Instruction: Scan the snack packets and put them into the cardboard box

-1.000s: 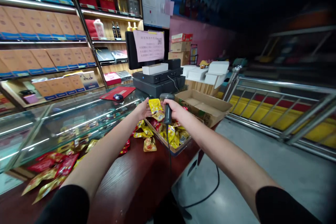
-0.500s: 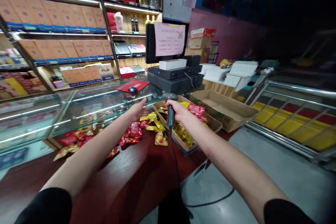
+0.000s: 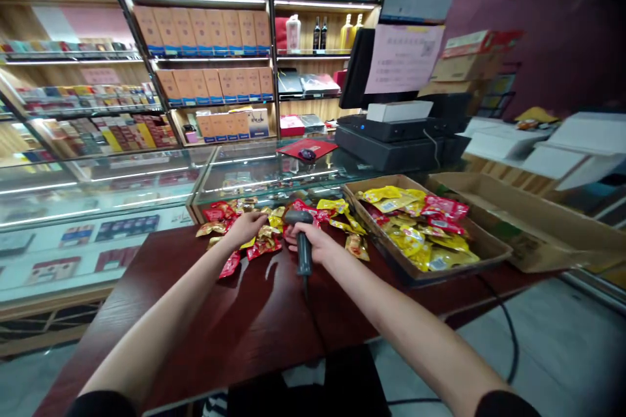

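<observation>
My right hand [image 3: 313, 242] is wrapped round the handle of a dark grey barcode scanner [image 3: 304, 254], held upright above the dark red table, its cord hanging down. To its left, my left hand [image 3: 248, 227] is over a loose pile of small snack packets [image 3: 264, 246] in red, gold and yellow wrappers. Its fingers are bent and close together at the packets; what they hold, if anything, is hidden. Just right of the scanner lie more yellow packets [image 3: 345, 214] and a single gold packet [image 3: 357, 247].
An open carton [image 3: 415, 273] of yellow and red packets stands on the table's right, beside another open cardboard box [image 3: 533, 251]. Behind are a glass display counter [image 3: 235, 172], a mouse [image 3: 307, 154] on a red mat, a cash register [image 3: 391, 146] with a monitor, and stocked shelves.
The view has turned left, bringing more shelves and counter in. My left hand has come down to the packets, its fingers no longer spread. My right hand has moved the scanner left, away from the carton.
</observation>
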A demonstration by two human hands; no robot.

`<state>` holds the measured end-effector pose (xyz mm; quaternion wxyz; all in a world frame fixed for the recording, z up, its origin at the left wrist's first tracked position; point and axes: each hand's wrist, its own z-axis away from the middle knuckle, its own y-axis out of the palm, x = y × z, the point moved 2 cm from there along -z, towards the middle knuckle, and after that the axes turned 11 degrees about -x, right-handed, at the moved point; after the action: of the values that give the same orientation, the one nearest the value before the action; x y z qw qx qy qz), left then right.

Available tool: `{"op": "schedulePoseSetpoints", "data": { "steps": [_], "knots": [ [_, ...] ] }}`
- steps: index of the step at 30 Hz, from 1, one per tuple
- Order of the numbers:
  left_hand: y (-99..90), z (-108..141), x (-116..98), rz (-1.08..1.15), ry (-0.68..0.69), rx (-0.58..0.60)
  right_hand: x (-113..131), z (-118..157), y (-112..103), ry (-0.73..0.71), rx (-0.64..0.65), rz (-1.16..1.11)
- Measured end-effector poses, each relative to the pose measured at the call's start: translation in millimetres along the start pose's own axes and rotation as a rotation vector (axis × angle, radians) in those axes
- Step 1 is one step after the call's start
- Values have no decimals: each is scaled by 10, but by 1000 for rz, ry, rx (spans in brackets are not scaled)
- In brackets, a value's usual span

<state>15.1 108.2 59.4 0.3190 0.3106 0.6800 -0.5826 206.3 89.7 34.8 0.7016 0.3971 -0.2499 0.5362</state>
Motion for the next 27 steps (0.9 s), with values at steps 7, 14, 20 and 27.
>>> {"op": "schedulePoseSetpoints", "data": {
  "steps": [7,14,20,27],
  "knots": [
    [134,240,271,-523,195,-8,-340,-204,269,-58,-106,-25],
    [372,397,257,-634,247,-113,-358,-307,340,-95,-158,-114],
    [505,509,237,-531,224,-164,-396,-249,253,-103,-183,-177],
    [670,582,83,-478,210,-258,-338,-156,243,-234,-204,-255]
  ]
}}
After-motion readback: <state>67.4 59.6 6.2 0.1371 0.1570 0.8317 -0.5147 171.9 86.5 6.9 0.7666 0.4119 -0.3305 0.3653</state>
